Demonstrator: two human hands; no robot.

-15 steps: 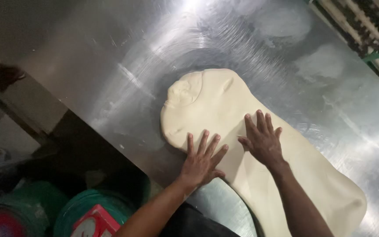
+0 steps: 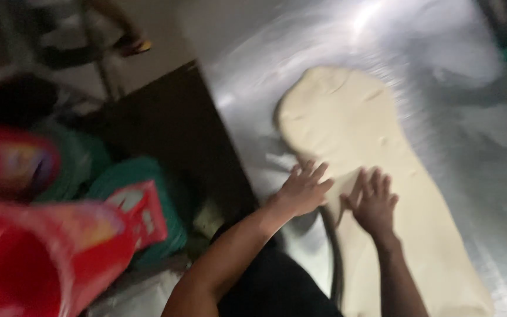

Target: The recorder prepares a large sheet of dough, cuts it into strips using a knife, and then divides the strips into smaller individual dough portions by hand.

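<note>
Dough sheet (image 2: 377, 176): long, pale, runs centre to lower right on the steel table (image 2: 453, 70).
Left hand (image 2: 303, 189): flat, fingers spread, on the near edge, gripping nothing.
Right hand (image 2: 374, 202): flat, spread, just beside.
Handling: press evenly with palms; avoid tearing thin edges.
Lower left: red containers (image 2: 48, 258), blurred.

The table (image 2: 441, 70) is seen to be bare sheet metal, brushed and pretty shiny, with glare picked up at the upper middle and dull whitish smears, maybe flour, left across it. The dough (image 2: 347, 123) is shown as a soft, matt, pale cream slab, smooth with a few shallow dents. At lower left, the red tubs (image 2: 36, 258) and green lids (image 2: 142, 182) look like glossy plastic, though that corner is badly blurred.
</note>
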